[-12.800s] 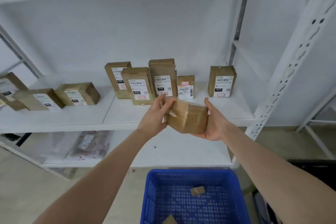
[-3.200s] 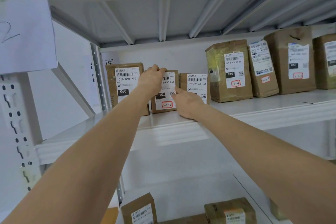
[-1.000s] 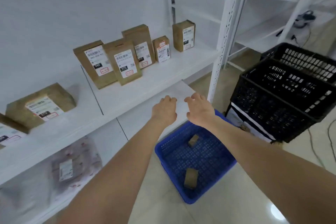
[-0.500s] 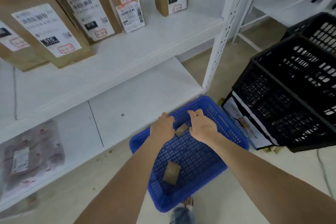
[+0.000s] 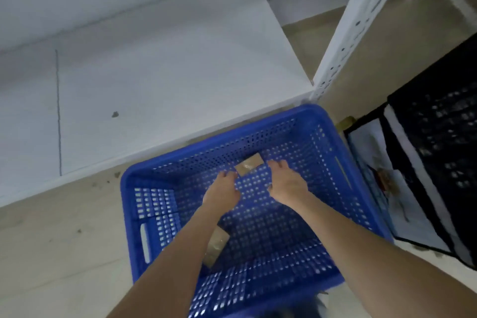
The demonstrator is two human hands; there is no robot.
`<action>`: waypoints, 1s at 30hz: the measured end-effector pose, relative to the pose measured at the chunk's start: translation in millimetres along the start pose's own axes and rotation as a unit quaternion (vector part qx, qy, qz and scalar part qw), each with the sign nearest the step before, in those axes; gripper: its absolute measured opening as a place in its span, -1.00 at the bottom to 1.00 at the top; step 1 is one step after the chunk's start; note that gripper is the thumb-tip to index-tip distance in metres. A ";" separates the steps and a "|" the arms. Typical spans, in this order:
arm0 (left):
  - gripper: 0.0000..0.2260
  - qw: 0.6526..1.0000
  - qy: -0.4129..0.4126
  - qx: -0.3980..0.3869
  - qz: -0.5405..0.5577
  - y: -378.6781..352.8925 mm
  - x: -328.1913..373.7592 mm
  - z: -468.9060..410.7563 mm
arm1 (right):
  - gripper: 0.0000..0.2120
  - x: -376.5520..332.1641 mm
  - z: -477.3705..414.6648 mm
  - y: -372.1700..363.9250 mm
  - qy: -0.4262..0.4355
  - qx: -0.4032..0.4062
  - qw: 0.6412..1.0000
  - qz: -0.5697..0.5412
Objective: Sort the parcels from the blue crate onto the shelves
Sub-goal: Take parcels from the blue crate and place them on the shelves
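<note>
One parcel (image 5: 249, 164) between left hand (image 5: 222, 191), right hand (image 5: 286, 185) — in blue crate (image 5: 154, 205)

Black perforated crate (image 5: 438, 124) at right; black-edged white panel (image 5: 402, 201) below; beige floor (image 5: 51, 253), dark specks.

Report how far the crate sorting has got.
Done: the blue crate is nearly empty, only two parcels showing. In hand: the left hand and right hand flank the far parcel, not gripping it yet. Left: that parcel and the near parcel, partly under the left forearm, both to shelve.
</note>
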State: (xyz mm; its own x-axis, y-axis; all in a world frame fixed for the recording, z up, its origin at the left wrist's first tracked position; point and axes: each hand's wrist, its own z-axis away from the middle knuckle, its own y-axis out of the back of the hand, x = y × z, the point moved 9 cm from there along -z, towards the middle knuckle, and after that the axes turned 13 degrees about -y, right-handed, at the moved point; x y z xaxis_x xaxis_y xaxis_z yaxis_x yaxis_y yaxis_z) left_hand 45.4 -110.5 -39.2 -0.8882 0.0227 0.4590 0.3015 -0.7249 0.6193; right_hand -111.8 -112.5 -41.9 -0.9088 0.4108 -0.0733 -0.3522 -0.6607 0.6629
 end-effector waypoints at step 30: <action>-0.51 0.719 0.176 0.267 0.617 -19.2 -69.8 -12.1 | -0.70 -24.2 -49.8 -39.9 -0.068 -0.269 0.733 -0.622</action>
State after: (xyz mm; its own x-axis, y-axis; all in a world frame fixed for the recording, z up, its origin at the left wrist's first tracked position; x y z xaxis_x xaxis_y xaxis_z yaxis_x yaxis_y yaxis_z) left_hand 97.3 -106.5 -90.9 0.1648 -0.6552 0.7373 0.9421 0.3258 0.0790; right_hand -86.9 -127.4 -103.7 0.2069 0.9398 -0.2720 -0.9595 0.1406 -0.2442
